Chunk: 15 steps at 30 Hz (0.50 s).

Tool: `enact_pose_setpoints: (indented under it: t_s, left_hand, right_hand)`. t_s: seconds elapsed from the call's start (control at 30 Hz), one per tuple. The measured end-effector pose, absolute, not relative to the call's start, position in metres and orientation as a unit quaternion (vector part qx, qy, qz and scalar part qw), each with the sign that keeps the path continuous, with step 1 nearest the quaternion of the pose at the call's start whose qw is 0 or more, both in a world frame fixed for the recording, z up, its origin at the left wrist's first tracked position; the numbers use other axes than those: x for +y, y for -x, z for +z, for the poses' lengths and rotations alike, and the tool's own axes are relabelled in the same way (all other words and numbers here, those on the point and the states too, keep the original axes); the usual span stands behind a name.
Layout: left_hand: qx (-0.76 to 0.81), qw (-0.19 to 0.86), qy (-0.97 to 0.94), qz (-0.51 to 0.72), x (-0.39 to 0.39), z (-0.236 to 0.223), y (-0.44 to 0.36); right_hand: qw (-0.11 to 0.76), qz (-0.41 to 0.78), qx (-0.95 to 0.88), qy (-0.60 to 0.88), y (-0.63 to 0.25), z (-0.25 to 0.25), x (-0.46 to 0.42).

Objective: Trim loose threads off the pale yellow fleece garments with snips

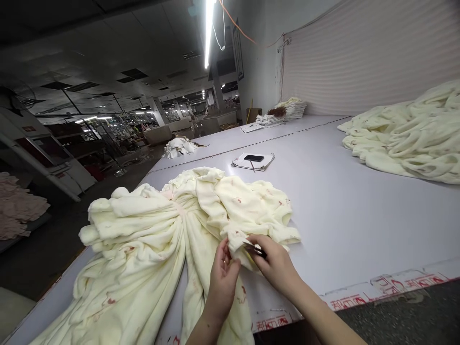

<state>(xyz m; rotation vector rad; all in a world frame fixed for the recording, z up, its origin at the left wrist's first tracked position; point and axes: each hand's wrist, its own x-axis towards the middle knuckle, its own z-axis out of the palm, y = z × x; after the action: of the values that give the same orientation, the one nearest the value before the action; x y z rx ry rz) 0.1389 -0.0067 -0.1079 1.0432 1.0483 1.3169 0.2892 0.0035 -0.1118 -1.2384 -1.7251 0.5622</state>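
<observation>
A pale yellow plush garment (140, 249) with small reddish prints lies bunched over the near left of the table, with a pale pink band (178, 207) around its gathered middle. My left hand (223, 280) pinches an edge of its cloth between thumb and fingers. My right hand (273, 261) is closed around small dark-handled thread snips (256, 249), their blades pointing left against the cloth beside my left fingertips. The cloth partly hides the blade tips.
The white table (323, 211) has a red-printed front edge. On it are a phone (253, 157) on a stack of papers (235, 162), a heap of yellow cloth (409, 134) at right, white scraps (179, 146) and stacked pieces (294, 107) farther back. Pink cloth (19, 206) lies far left.
</observation>
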Motion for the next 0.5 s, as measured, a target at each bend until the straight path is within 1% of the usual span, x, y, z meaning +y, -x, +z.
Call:
enact_pose_setpoints:
  t_s: [0.1, 0.17, 0.23, 0.3, 0.43, 0.5]
  left_hand:
    - [0.431, 0.574, -0.393, 0.575, -0.009, -0.100, -0.140]
    - [0.426, 0.596, -0.368, 0.573, -0.010, -0.097, -0.140]
    - [0.419, 0.613, -0.357, 0.567, -0.011, -0.098, -0.140]
    - [0.418, 0.617, -0.351, 0.568, -0.011, -0.101, -0.140]
    - [0.413, 0.615, -0.349, 0.574, -0.010, -0.105, -0.142]
    - [0.410, 0.618, -0.362, 0.565, -0.010, -0.106, -0.143]
  right_hand:
    - [0.465, 0.245, -0.661, 0.536, -0.283, -0.115, 0.004]
    - [0.485, 0.218, -0.637, 0.557, -0.279, -0.118, 0.000]
    - [0.486, 0.169, -0.634, 0.577, -0.279, -0.120, -0.004]
    - [0.460, 0.145, -0.647, 0.590, -0.282, -0.117, -0.008]
    - [0.406, 0.195, -0.689, 0.568, -0.291, -0.107, -0.021]
    - [0.394, 0.186, -0.708, 0.555, -0.294, -0.104, -0.026]
